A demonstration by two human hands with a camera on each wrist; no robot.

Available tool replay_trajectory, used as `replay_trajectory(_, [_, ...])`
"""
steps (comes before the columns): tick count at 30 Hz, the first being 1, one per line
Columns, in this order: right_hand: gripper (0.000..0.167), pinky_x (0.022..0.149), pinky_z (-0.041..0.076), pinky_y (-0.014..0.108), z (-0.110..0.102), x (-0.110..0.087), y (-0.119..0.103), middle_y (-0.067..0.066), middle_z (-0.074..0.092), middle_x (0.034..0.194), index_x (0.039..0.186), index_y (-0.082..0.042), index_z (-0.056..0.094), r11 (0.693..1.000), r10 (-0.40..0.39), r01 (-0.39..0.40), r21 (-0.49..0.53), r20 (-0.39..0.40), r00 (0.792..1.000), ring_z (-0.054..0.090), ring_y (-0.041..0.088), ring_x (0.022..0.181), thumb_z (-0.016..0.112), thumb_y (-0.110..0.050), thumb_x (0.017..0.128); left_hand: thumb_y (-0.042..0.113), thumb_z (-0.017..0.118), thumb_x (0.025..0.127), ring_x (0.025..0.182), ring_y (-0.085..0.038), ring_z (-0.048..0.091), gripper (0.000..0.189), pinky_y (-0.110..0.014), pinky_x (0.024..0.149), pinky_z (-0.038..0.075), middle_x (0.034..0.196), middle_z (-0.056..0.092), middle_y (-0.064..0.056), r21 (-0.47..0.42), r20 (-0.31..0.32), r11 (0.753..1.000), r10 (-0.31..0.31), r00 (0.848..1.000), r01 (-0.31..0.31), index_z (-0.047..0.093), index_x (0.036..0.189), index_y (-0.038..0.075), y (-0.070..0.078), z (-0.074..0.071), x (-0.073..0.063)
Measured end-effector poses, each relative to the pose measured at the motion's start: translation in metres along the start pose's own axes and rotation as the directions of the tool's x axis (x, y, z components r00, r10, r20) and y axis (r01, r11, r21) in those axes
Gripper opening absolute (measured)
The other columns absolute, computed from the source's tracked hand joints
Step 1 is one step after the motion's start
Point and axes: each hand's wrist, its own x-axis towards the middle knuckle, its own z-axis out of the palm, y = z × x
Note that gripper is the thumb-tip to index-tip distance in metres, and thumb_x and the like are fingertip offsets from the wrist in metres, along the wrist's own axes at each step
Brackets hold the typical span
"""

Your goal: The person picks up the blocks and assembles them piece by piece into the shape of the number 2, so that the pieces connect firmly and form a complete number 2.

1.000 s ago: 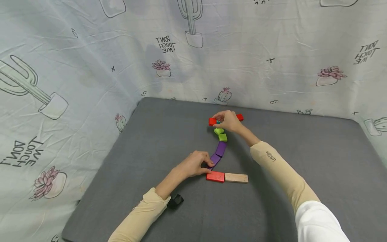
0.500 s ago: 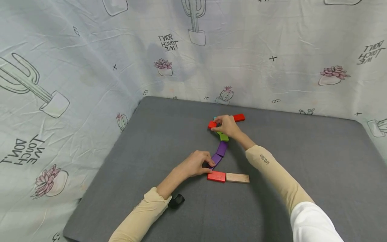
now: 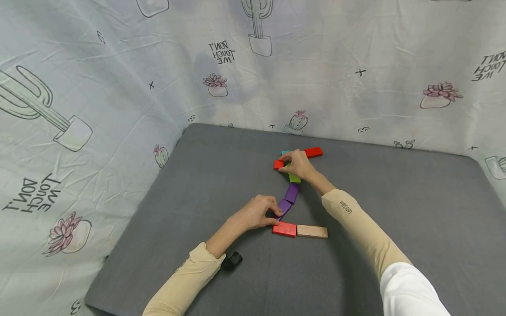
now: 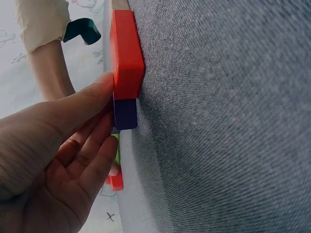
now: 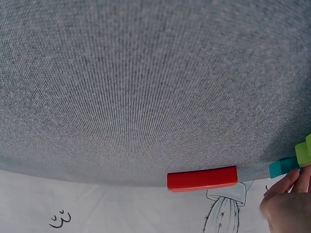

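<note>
My right hand [image 3: 299,164] pinches a small red block [image 3: 278,165] at the far end of a curved row of blocks, thumb on the near side and finger on the far side. Beside it are a green block [image 3: 294,178], partly covered by the hand, and a teal block [image 5: 284,167]. My left hand [image 3: 258,213] is at the near end of the row, index finger on a purple block [image 3: 285,206] and thumb at the left corner of a red block [image 4: 127,53]. A second purple block [image 3: 292,193] links toward the green.
A plain wooden block [image 3: 312,231] lies end to end with the near red block. Another red block [image 3: 314,152] lies near the table's back edge. A black object [image 3: 232,260] shows by the left wrist. Printed cloth [image 3: 324,87] hangs behind the grey table [image 3: 221,158].
My right hand has brought the small red block slightly toward me, beside the green ones, uncovering some of the teal block and the back red block. My left hand stays in place.
</note>
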Motion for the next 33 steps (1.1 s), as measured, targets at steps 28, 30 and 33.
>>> replay_trajectory(28, [0.057,0.107,0.026,0.055,-0.057,-0.021,0.064,0.031,0.037,0.143,0.138,0.01,0.042,0.975,0.219,-0.219,0.045,0.002,0.976,0.034,0.045,0.131,0.065,-0.001,0.087,0.016,0.081,0.078,0.093,-0.013,0.062,0.024,-0.029,0.085,0.049,0.093,0.065,0.001,-0.004,0.016,1.0,-0.03,0.999,0.031,0.077,0.101,0.009,0.002,-0.001,0.0])
replay_trajectory(30, [0.055,0.109,0.024,0.054,-0.058,-0.023,0.072,0.031,0.036,0.143,0.139,0.01,0.041,0.974,0.226,-0.226,0.007,0.044,0.973,0.033,0.046,0.132,0.063,-0.002,0.09,0.016,0.081,0.078,0.093,-0.013,0.062,0.024,-0.028,0.085,0.049,0.092,0.065,0.001,-0.004,0.017,1.0,-0.026,1.0,0.026,0.077,0.101,0.009,0.002,0.0,0.0])
replay_trajectory(33, [0.045,0.106,0.028,0.054,-0.057,-0.023,0.08,0.032,0.046,0.135,0.131,0.012,0.049,0.974,0.22,-0.22,-0.052,0.01,0.975,0.042,0.046,0.125,0.062,-0.004,0.092,0.017,0.081,0.078,0.093,-0.012,0.062,0.024,-0.027,0.085,0.049,0.092,0.065,0.001,-0.004,0.014,1.0,-0.022,1.0,0.022,0.077,0.101,0.009,0.002,0.0,0.001])
